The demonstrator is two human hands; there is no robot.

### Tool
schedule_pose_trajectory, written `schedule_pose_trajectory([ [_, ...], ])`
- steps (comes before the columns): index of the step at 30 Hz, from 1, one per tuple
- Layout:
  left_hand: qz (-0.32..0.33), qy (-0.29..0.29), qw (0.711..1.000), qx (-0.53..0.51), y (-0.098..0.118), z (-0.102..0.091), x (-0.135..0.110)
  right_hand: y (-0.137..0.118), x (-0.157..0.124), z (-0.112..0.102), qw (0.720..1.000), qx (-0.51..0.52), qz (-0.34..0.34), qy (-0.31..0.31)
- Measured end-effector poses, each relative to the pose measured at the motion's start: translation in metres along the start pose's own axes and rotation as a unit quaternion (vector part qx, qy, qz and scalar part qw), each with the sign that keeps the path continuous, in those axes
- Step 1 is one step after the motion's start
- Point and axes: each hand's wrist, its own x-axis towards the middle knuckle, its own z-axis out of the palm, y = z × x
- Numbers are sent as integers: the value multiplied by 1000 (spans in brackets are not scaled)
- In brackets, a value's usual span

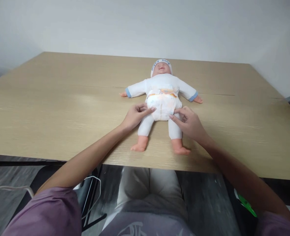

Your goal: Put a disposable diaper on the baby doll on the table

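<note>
A baby doll (162,86) in a white suit and cap lies on its back on the wooden table (61,98), head away from me. It wears a white diaper (163,103) with an orange waistband. My left hand (135,116) rests against the diaper's left side, its fingers together and pinching the edge by the doll's hip. My right hand (188,123) presses its fingertips on the diaper's right lower edge, next to the doll's thigh.
The table's near edge runs just below the doll's feet (159,149). White cables (91,183) hang under the table at the left. A green object (245,201) lies on the floor at the right. A pale wall stands behind the table.
</note>
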Motion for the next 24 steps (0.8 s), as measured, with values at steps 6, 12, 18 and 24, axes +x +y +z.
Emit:
schedule_pose_trajectory([
  [6,49,28,998,26,-3,-16,-11,14,-29,-17,994,-63,-87,30],
  [12,236,109,926,275,-8,-55,22,73,-4,-37,958,-259,-60,110],
  [18,261,69,825,497,-17,-84,112,102,92,-17,941,-318,-18,112],
  [24,173,132,836,504,-15,-81,130,98,105,2,946,-295,20,132],
])
